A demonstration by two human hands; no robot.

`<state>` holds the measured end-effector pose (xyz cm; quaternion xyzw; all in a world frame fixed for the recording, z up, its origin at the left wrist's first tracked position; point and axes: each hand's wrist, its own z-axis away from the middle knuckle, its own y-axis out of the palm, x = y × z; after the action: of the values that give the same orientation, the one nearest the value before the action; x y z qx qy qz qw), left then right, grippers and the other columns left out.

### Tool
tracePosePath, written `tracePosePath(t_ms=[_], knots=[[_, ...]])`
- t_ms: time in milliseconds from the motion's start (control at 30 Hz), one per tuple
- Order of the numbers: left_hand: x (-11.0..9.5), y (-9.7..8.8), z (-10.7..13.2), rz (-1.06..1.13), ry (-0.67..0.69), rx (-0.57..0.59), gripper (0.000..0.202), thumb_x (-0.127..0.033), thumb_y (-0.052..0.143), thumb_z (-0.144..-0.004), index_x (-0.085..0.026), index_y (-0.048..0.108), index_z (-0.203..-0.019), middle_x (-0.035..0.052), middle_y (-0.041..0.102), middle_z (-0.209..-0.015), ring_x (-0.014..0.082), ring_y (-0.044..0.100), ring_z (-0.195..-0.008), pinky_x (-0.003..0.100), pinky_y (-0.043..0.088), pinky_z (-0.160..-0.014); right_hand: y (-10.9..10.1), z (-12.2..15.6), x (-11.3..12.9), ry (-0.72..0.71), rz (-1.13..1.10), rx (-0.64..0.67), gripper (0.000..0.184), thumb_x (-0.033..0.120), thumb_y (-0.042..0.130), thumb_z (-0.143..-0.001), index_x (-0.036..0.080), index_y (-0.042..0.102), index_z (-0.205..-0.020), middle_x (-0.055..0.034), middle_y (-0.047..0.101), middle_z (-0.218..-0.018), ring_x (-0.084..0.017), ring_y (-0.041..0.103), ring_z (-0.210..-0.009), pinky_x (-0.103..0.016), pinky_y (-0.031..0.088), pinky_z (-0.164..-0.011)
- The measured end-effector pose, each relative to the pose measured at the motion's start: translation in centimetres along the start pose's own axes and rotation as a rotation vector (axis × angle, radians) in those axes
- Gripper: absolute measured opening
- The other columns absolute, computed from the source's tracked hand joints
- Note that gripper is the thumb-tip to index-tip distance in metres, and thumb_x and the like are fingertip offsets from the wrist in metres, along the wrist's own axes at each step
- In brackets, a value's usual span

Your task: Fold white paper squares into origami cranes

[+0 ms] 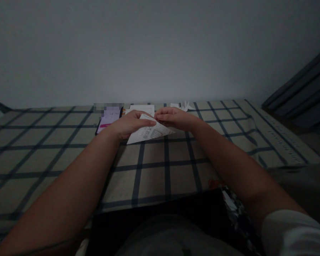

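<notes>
Printed paper (146, 133), held over a checked cloth (153, 181), looked partly folded, its shaping apparently unfinished. The left hand (130, 124) pinched it, thumb on top; the right hand's (174, 118) fingers curled at its edge, their grip unclear.

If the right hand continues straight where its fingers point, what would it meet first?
The right hand would probably meet the paper first, then the left hand; exact depth is unclear.

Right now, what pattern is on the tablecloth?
Dark blue grid lines on a pale, greyish-beige ground; the tablecloth shows in the head view.
</notes>
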<state>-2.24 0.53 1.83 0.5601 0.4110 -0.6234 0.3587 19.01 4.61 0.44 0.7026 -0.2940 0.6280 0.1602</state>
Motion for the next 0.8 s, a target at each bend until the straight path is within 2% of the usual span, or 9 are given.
tracePosePath(t_ms=[233, 333, 467, 567, 700, 800], knots=[[0.0, 0.0, -0.1, -0.074, 0.006, -0.005, 0.017, -0.030, 0.086, -0.064, -0.018, 0.080, -0.074, 0.0079, 0.076, -0.075, 0.0174, 0.068, -0.065, 0.024, 0.053, -0.061, -0.1, 0.3, 0.6, 0.052, -0.003, -0.015, 0.026, 0.036, 0.078, -0.078, 0.014, 0.066, -0.087, 0.0025, 0.060, -0.070, -0.008, 0.050, -0.062, -0.020, 0.038, -0.056], [-0.2, 0.1, -0.1, -0.089, -0.003, -0.015, 0.016, -0.031, 0.085, -0.063, -0.019, 0.080, -0.073, 0.0061, 0.074, -0.071, 0.0170, 0.066, -0.062, 0.024, 0.052, -0.058, 0.0, 0.4, 0.7, 0.074, 0.033, -0.017, 0.025, 0.036, 0.077, -0.079, 0.014, 0.067, -0.087, 0.0027, 0.060, -0.070, -0.008, 0.050, -0.062, -0.021, 0.038, -0.057], [-0.9, 0.4, 0.3, -0.147, 0.017, -0.091, 0.015, -0.026, 0.088, -0.060, -0.020, 0.079, -0.071, 0.0040, 0.071, -0.064, 0.0183, 0.066, -0.062, 0.024, 0.050, -0.056, -0.1, 0.4, 0.6, 0.072, 0.102, -0.015, 0.026, 0.038, 0.073, -0.082, 0.014, 0.068, -0.090, 0.0015, 0.063, -0.075, -0.009, 0.052, -0.066, -0.021, 0.040, -0.060], [-1.1, 0.5, 0.4, -0.181, 0.000, -0.065, 0.016, -0.024, 0.089, -0.059, -0.019, 0.081, -0.072, 0.0060, 0.073, -0.068, 0.0197, 0.067, -0.065, 0.025, 0.050, -0.056, -0.2, 0.3, 0.4, 0.056, 0.146, -0.010, 0.026, 0.039, 0.072, -0.084, 0.014, 0.067, -0.090, 0.0015, 0.061, -0.074, -0.010, 0.051, -0.065, -0.021, 0.039, -0.059], [-0.4, 0.3, 0.0, -0.131, 0.020, -0.028, 0.018, -0.030, 0.087, -0.062, -0.019, 0.080, -0.074, 0.0080, 0.077, -0.078, 0.0176, 0.067, -0.065, 0.024, 0.050, -0.058, -0.1, 0.2, 0.1, 0.025, 0.111, -0.017, 0.026, 0.040, 0.072, -0.085, 0.016, 0.064, -0.091, 0.0022, 0.057, -0.075, -0.010, 0.047, -0.065, -0.021, 0.036, -0.057], [0.3, -0.1, -0.3, -0.011, 0.005, -0.006, 0.019, -0.030, 0.088, -0.062, -0.018, 0.080, -0.074, 0.0076, 0.077, -0.076, 0.0178, 0.068, -0.064, 0.025, 0.052, -0.059, 0.3, 0.0, 0.1, -0.010, 0.056, -0.047, 0.027, 0.040, 0.071, -0.086, 0.016, 0.061, -0.093, 0.0029, 0.054, -0.076, -0.009, 0.044, -0.064, -0.020, 0.032, -0.055]])
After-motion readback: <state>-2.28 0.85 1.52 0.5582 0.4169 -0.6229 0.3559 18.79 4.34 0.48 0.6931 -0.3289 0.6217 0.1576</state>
